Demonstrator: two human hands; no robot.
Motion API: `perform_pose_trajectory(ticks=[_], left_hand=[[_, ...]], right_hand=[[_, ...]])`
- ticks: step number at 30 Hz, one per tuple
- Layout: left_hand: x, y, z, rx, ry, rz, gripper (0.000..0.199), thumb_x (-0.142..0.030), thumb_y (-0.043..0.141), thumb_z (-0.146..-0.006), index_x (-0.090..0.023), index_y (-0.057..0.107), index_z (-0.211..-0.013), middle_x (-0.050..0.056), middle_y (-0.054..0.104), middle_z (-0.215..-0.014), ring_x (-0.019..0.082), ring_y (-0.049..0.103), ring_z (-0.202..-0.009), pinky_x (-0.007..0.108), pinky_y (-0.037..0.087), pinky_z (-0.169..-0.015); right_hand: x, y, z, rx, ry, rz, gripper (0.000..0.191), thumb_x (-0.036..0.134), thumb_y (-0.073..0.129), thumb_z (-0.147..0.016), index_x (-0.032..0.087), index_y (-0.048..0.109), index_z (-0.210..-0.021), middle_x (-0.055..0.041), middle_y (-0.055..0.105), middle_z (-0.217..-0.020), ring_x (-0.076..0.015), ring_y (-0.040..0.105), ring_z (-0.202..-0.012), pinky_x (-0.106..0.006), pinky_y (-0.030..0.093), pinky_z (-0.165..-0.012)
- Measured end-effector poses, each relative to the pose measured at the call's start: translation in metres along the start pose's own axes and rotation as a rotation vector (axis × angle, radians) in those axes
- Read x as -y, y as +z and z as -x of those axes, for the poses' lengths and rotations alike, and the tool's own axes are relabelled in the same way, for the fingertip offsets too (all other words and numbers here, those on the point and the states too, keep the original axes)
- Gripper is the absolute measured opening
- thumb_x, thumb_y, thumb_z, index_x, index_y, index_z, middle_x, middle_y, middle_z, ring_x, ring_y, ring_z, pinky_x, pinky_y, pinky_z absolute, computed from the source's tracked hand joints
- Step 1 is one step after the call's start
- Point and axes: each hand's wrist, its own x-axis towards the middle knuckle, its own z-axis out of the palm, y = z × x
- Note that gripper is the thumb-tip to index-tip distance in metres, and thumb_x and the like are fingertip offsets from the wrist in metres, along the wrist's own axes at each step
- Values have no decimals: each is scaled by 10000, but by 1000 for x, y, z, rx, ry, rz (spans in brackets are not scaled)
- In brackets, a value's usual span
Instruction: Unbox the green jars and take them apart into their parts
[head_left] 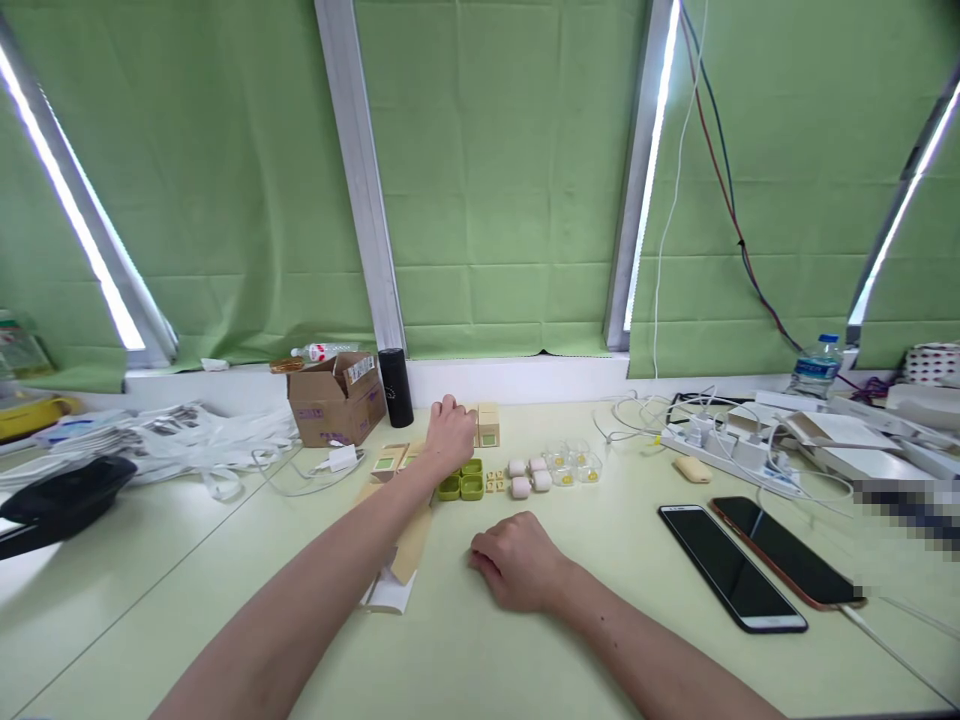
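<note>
My left hand (450, 435) reaches to the back of the table, its fingers curled down at the side of a small kraft box (475, 428); the fingertips are partly hidden. Right beside it stands another kraft box (489, 425) with a green-bordered label. More kraft boxes (390, 461) sit left of my wrist. Just below the hand are several olive-green square cups (472, 487), then tiny yellowish pieces (495, 482), pale pink blocks (520, 487) and clear cups with yellow centres (589, 468). My right hand (521, 562) rests on the table, loosely closed, with nothing visible in it.
Brown and white packaging (412, 540) lies under my left forearm. Behind stand a cardboard box (337, 402) and a black cylinder (395, 388). To the right are two phones (731, 565), a power strip (727, 455) with tangled cables and a water bottle (817, 368). White straps (217, 440) pile at left.
</note>
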Motion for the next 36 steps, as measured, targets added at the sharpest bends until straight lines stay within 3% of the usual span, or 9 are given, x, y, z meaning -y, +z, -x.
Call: perform_pose_trajectory(ticks=[7, 16, 20, 25, 30, 33, 36], left_hand=[[-1, 40, -28, 41, -29, -3, 596, -199, 596, -870, -140, 495, -1455, 248, 536, -1426, 400, 349, -1359, 527, 288, -1054], [-11, 64, -44, 57, 7, 106, 437, -48, 595, -770, -147, 614, -1195, 195, 624, -1298, 363, 340, -1388, 531, 275, -1129], [-10, 68, -42, 12, -5, 240, 372, -16, 585, -765, -143, 614, -1114, 203, 666, -1157, 370, 378, -1334, 556, 264, -1127], [-7, 63, -41, -52, -50, 504, 319, -68, 674, -748, -191, 585, -1029, 150, 652, -1124, 359, 402, -1290, 536, 317, -1120], [-4, 45, -44, -61, -112, 877, 404, -162, 739, -795, -206, 520, -1132, 106, 596, -1201, 267, 584, -1119, 474, 473, -1035], [-4, 30, -33, -24, -118, 1111, 452, -220, 746, -846, -205, 465, -1199, 99, 582, -1212, 179, 659, -941, 413, 566, -902], [-7, 16, -8, 5, -95, 1286, 513, -285, 795, -845, -204, 451, -1218, 94, 604, -1166, 170, 679, -961, 396, 594, -881]], right_hand=[[-15, 2, -1, -100, 43, -17, 264, 263, 562, -945, 191, 629, -700, -22, 708, -678, -124, 500, -552, -318, 163, -577], [-66, 5, 1, -591, 272, -60, 355, 241, 495, -991, 197, 624, -662, -4, 639, -576, -125, 512, -514, -277, 243, -563], [-77, 3, 2, -679, 358, -42, 364, 272, 497, -991, 204, 620, -655, 4, 617, -551, -131, 502, -486, -282, 236, -550], [-80, 3, 2, -731, 373, -46, 320, 269, 500, -995, 209, 661, -726, -1, 649, -597, -147, 556, -524, -284, 272, -557], [-82, -2, 1, -871, 348, -80, 200, 234, 515, -974, 200, 695, -1052, -43, 700, -796, -202, 628, -729, -301, 418, -655], [-80, -8, 0, -909, 300, -101, 334, 228, 539, -943, 193, 603, -1269, -82, 677, -951, -256, 615, -892, -367, 497, -744], [-74, -16, 1, -929, 190, -153, 529, 204, 562, -905, 201, 467, -1426, -144, 619, -1223, -312, 575, -1119, -474, 536, -885]])
